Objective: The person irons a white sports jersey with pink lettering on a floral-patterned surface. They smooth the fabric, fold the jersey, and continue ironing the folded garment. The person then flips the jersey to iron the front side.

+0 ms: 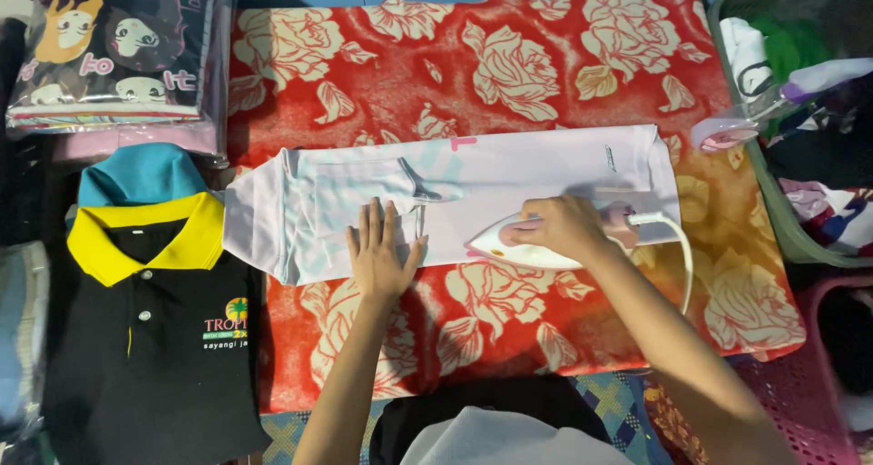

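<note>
I see a pale pink shirt [509,179] on a red blanket [546,56] patterned with cream roses, a white-and-pink iron [527,245], and a black polo shirt [145,338] with a yellow collar.

A: We note a red cloth with cream rose print [509,56] covering the surface. At its left lies a folded black polo shirt with yellow collar [145,329].

B: Agreed. We also log a clear-wrapped cartoon-print packet [114,51] top left, and a green plastic laundry basket [773,201] of clothes at right.
</note>
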